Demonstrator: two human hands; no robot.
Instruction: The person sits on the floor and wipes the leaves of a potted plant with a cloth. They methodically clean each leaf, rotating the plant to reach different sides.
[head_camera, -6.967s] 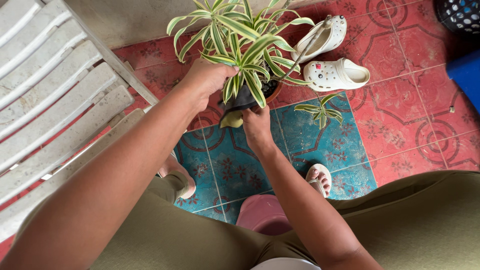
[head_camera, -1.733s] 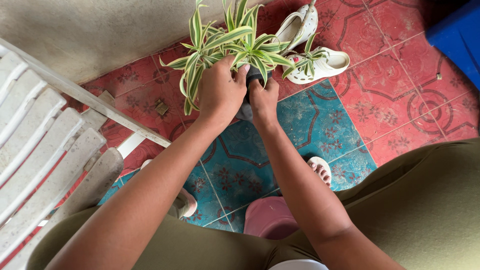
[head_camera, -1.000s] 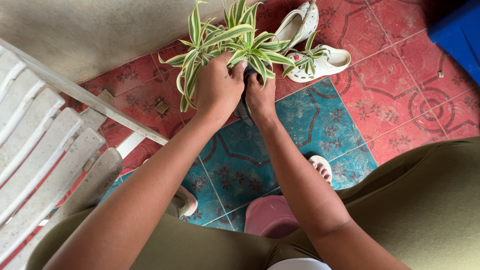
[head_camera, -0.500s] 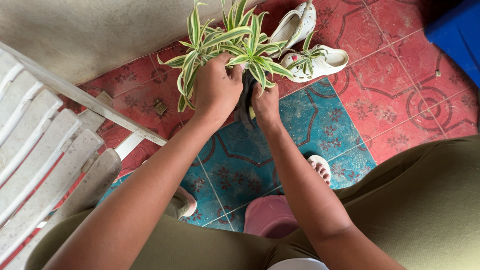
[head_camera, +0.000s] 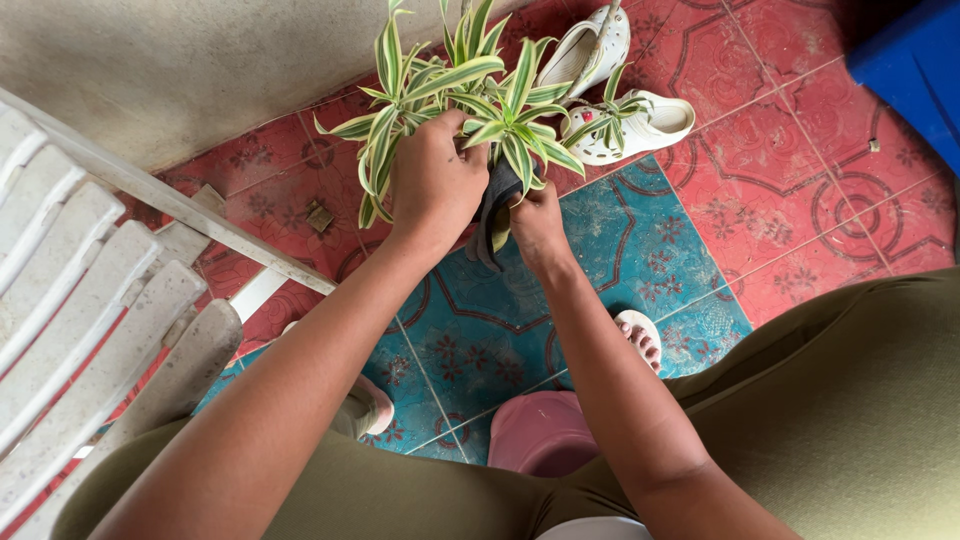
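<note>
A potted plant (head_camera: 455, 75) with striped green and cream leaves stands on the tiled floor ahead of me; its pot is hidden under my hands and the leaves. My left hand (head_camera: 432, 185) is closed over the plant's near left side, among the leaves. My right hand (head_camera: 537, 222) holds a dark grey cloth (head_camera: 497, 205) with a yellowish underside, pressed against the plant's base just right of my left hand. The cloth hangs down between both hands.
A white slatted chair (head_camera: 110, 290) stands at my left. Two white clogs (head_camera: 640, 115) lie behind the plant. A pink stool (head_camera: 535, 432) sits under me, and my sandalled foot (head_camera: 640, 340) rests on a teal tile. A blue object (head_camera: 915, 65) is at far right.
My right hand has slid the cloth down and toward me along the plant's base. The leaves have shifted slightly. My left hand has kept its grip.
</note>
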